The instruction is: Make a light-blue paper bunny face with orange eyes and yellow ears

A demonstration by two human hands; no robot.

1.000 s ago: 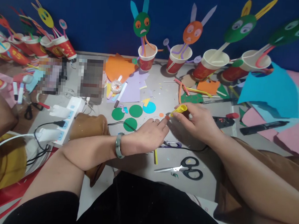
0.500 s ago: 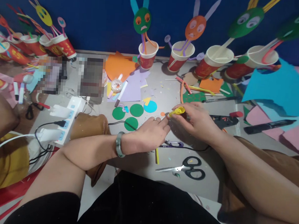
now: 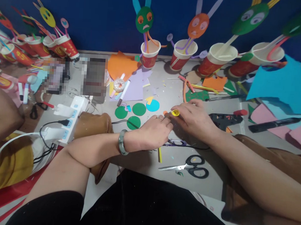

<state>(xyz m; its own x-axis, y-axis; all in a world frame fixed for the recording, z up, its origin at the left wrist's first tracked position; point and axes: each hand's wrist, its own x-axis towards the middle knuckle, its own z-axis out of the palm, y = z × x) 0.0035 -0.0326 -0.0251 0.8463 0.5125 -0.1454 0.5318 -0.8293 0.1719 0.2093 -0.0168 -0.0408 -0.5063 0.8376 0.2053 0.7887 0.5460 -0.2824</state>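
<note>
- While our right hand (image 3: 193, 116) rests on the floor (image 3: 167, 93), its fingers (image 3: 185, 109) pinch a yellow tube (image 3: 175, 112), end-on beside the green discs (image 3: 134, 114).
- Our left hand (image 3: 155, 131) — fingers curled loosely, gripping nothing — touches the tube's end.

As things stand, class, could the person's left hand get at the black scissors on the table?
Probably yes: the left hand lies close to the scissors, with only bare table and a yellow strip between.

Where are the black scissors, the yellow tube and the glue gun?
black scissors (image 3: 197, 166), head view, on the handle loops.
yellow tube (image 3: 175, 112), head view, on its open end.
glue gun (image 3: 222, 119), head view, on its black body.
</note>
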